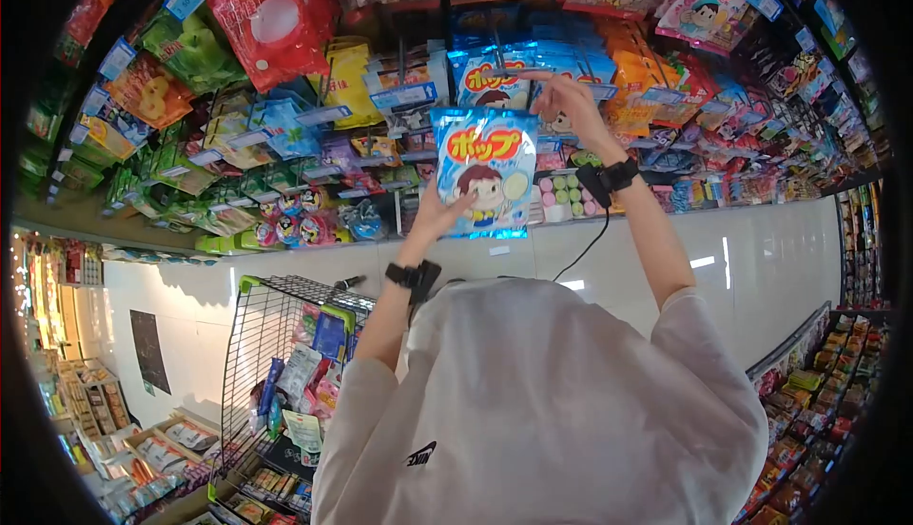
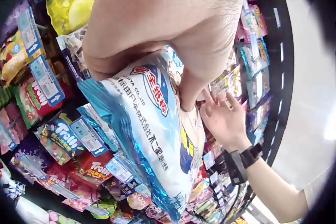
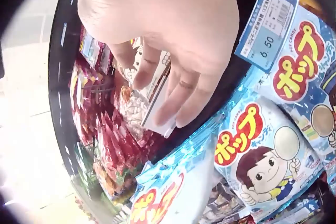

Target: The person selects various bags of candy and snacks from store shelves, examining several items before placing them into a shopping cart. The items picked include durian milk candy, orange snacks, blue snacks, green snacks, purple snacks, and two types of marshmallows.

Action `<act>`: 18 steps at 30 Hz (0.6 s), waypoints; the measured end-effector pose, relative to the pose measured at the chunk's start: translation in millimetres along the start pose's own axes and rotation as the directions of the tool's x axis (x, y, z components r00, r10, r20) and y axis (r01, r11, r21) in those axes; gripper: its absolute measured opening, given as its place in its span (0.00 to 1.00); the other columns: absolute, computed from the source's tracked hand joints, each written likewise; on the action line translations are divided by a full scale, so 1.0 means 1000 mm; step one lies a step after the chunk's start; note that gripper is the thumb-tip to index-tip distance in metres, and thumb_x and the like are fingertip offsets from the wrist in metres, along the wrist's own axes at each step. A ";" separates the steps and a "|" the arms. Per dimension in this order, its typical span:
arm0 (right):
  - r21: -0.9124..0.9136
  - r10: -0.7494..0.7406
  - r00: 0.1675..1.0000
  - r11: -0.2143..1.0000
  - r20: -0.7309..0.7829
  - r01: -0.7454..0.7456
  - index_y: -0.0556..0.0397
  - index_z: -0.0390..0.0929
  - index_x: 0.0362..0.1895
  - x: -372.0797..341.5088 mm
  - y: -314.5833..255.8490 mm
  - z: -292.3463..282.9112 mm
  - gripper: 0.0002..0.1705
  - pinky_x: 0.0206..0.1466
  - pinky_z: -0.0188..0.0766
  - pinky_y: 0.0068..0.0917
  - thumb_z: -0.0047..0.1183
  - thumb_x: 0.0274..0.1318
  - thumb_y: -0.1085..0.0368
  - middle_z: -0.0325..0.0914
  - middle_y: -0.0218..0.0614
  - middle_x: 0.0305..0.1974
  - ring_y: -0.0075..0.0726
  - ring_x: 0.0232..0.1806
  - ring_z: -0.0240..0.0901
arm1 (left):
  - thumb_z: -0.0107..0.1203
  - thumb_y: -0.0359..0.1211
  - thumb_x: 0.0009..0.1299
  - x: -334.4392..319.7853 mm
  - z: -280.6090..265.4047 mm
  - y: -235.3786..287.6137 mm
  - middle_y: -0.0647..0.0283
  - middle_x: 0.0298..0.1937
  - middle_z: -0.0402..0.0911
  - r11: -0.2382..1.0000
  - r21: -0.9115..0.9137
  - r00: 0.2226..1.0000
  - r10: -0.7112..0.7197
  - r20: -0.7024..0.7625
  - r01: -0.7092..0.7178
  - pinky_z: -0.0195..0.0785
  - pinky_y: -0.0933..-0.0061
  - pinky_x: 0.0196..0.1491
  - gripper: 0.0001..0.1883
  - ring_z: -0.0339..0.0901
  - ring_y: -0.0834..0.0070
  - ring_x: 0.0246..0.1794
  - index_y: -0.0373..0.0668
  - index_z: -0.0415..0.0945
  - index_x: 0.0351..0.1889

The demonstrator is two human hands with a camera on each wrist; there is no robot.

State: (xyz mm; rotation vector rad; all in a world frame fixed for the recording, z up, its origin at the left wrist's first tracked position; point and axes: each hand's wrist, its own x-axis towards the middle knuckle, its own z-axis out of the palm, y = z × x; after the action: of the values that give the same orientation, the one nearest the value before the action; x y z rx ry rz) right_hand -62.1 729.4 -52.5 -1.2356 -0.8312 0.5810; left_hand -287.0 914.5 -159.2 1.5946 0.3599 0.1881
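My left hand (image 1: 442,209) grips the side of a shiny blue-and-white candy bag (image 1: 490,168) with a cartoon child on its front. In the left wrist view the bag's printed back (image 2: 152,124) faces the camera, thumb and fingers on either side of it. Up at the rack, my right hand (image 1: 569,111) is at the hooks of matching blue candy bags (image 3: 262,161). The right wrist view has its bent fingers around a white price tag (image 3: 160,111), partly hidden by them. A blue-edged price tag (image 3: 266,27) reading 6.50 hangs beside that hand.
Packed candy racks curve around the front, with yellow bags (image 1: 349,83) left of the blue ones and orange bags (image 1: 642,78) to the right. A wire shopping cart (image 1: 276,325) holding several packages stands at left. Another stocked shelf (image 1: 808,411) is at lower right.
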 end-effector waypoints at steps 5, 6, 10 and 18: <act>0.021 0.065 0.997 0.998 0.029 -0.065 0.55 0.69 0.30 0.000 -0.007 0.001 0.21 0.43 0.72 0.25 0.30 0.68 0.55 0.68 0.44 0.58 0.25 0.26 0.73 | 0.66 0.34 0.58 0.050 0.012 0.006 0.59 0.51 0.76 0.995 -0.045 0.994 0.096 0.049 -0.093 0.66 0.73 0.52 0.32 0.73 0.76 0.50 0.36 0.63 0.58; 0.060 0.042 0.998 0.997 0.050 -0.045 0.55 0.68 0.31 0.000 -0.008 0.001 0.21 0.43 0.72 0.25 0.30 0.68 0.54 0.67 0.44 0.59 0.25 0.25 0.72 | 0.65 0.34 0.58 0.056 0.015 0.007 0.59 0.51 0.76 0.990 -0.033 0.990 0.141 0.030 -0.140 0.66 0.73 0.53 0.32 0.73 0.76 0.50 0.36 0.63 0.59; 0.096 0.060 0.993 0.993 0.104 -0.071 0.51 0.69 0.36 -0.002 -0.008 -0.001 0.20 0.44 0.71 0.38 0.31 0.66 0.50 0.61 0.49 0.62 0.28 0.24 0.69 | 0.67 0.38 0.57 0.082 0.021 -0.004 0.57 0.52 0.75 0.973 -0.133 0.980 0.193 0.038 -0.187 0.67 0.71 0.53 0.33 0.73 0.74 0.51 0.36 0.63 0.57; 0.062 0.093 0.989 0.993 0.119 -0.101 0.50 0.66 0.36 0.000 -0.017 0.002 0.19 0.45 0.72 0.39 0.31 0.67 0.49 0.62 0.49 0.62 0.27 0.21 0.67 | 0.66 0.36 0.58 0.101 0.024 -0.029 0.57 0.54 0.74 0.979 -0.131 0.986 0.163 0.044 -0.156 0.68 0.71 0.53 0.32 0.73 0.72 0.52 0.36 0.63 0.58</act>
State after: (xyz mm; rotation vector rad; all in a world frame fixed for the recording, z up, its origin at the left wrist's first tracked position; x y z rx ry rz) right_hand -65.2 726.3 -35.8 -1.1932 -0.8444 0.7601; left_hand -187.5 927.1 -199.9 1.5000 0.1735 0.2841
